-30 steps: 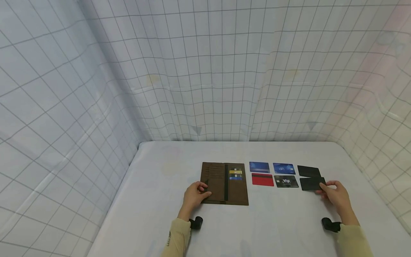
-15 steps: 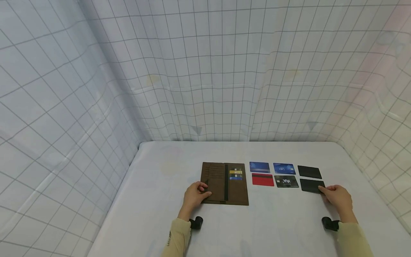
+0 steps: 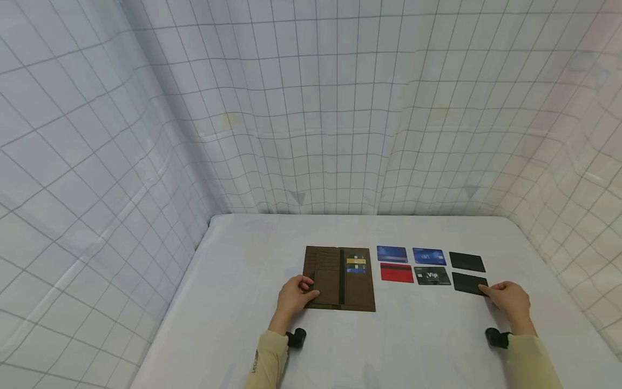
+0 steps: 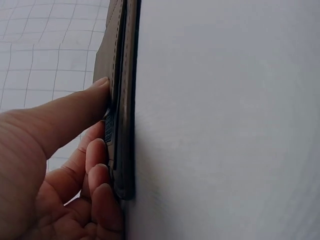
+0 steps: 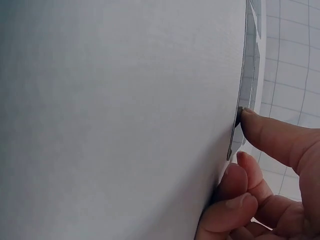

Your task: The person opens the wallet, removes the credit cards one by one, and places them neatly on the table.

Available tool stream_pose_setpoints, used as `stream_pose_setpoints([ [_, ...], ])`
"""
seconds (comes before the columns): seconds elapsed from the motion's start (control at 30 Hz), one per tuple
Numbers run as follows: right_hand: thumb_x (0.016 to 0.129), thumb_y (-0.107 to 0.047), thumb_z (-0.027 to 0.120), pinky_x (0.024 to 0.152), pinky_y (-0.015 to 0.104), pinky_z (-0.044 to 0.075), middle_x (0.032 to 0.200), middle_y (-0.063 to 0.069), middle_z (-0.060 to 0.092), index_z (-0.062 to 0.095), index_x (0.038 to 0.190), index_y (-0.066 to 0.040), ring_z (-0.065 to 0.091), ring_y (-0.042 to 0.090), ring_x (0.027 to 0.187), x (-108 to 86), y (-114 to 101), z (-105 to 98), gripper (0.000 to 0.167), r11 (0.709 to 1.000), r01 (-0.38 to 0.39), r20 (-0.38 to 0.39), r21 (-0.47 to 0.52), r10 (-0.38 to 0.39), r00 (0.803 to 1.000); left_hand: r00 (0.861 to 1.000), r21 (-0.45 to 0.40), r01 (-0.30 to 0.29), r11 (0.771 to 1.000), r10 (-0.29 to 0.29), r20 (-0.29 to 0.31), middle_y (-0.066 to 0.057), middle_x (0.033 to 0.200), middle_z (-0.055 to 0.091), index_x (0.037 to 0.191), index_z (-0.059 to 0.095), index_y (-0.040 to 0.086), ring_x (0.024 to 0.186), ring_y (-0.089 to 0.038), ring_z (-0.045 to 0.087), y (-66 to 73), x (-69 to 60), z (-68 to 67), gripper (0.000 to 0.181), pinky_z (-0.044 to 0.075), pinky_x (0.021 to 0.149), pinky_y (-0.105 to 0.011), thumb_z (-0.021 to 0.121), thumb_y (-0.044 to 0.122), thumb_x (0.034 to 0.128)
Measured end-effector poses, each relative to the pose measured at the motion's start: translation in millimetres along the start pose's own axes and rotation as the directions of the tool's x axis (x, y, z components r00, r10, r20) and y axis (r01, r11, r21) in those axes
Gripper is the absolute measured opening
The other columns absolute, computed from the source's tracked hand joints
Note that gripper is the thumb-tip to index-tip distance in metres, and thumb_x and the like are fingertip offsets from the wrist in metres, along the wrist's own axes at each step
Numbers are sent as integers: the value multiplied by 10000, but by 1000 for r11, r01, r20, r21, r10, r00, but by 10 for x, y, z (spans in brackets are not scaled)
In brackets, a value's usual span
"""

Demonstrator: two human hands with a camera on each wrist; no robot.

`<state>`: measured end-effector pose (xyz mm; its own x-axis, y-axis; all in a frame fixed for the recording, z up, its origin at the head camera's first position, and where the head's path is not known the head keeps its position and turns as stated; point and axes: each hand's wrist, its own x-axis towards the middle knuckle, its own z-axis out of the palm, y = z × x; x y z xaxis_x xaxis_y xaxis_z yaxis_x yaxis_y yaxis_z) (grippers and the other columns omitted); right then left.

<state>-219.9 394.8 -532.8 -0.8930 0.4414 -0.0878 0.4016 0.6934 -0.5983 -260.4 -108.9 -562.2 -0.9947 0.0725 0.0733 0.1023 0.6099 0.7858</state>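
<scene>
An open brown wallet point(image 3: 359, 294) lies on the white table, with several cards in its right-side slots. The left hand point(image 3: 290, 298) grips its lower left edge; in the left wrist view the thumb of that hand point(image 4: 60, 150) lies on the wallet point(image 4: 127, 100) and the other fingers curl at its edge. Right of the wallet, the lower black card point(image 3: 467, 282) has its right end under the thumb of the right hand point(image 3: 510, 302). In the right wrist view that thumb presses the card point(image 5: 234, 140), and the right hand's point(image 5: 270, 175) other fingers curl beside its edge.
Between the wallet and the black card lie a blue card point(image 3: 392, 254), a second blue card point(image 3: 430, 256), a red card point(image 3: 397, 273) and a dark Vip card point(image 3: 432, 275). Another black card point(image 3: 467, 261) lies above the touched one. Grid-patterned white curtains surround the table point(image 3: 389, 346).
The right hand's black card has come down from overlapping the upper black card and lies separate below it. The right hand shifted slightly down and left. The left hand and wallet stay put.
</scene>
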Motion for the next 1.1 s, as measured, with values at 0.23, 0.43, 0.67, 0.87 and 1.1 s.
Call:
stream_pose_setpoints([
  [0.23,891,-331,629,673,452,352,686,91,548,578,778,54,499,339,755,-11,11,22,405,1000,-6,7,2,6,1000,997,141,-16,990,26,-71,-70,880,507,1050,618,32,816,-231,458,92,-95,42,339,423,693,-386,775,204,803],
  [0.43,894,-338,620,681,457,352,684,90,552,564,815,65,502,351,767,-10,11,27,414,1000,-5,7,3,5,1000,992,363,-40,931,81,-96,-252,1170,461,1226,534,-40,1069,-393,409,174,-174,75,670,382,862,-492,767,403,781],
  [0.67,916,-340,570,696,470,353,739,136,562,555,870,94,506,369,792,-12,-4,15,436,1000,8,29,-9,-8,1000,996,319,-92,943,92,17,-339,1382,323,1359,395,-103,1291,-508,250,170,-235,64,874,236,1005,-595,750,445,779],
  [0.87,926,-334,537,677,459,371,822,206,568,544,938,110,521,383,804,-12,-159,33,444,999,37,-18,6,-37,999,992,307,-107,946,80,100,-306,1460,249,1411,317,-99,1340,-505,158,123,-238,56,894,163,1038,-600,700,455,824],
  [1.1,942,-391,544,643,441,426,843,178,540,545,983,79,495,322,766,86,-711,258,472,971,237,-29,31,-236,971,987,259,-112,959,78,138,-283,1494,189,1442,264,-82,1366,-481,87,77,-216,43,883,99,1057,-590,667,442,857],
])
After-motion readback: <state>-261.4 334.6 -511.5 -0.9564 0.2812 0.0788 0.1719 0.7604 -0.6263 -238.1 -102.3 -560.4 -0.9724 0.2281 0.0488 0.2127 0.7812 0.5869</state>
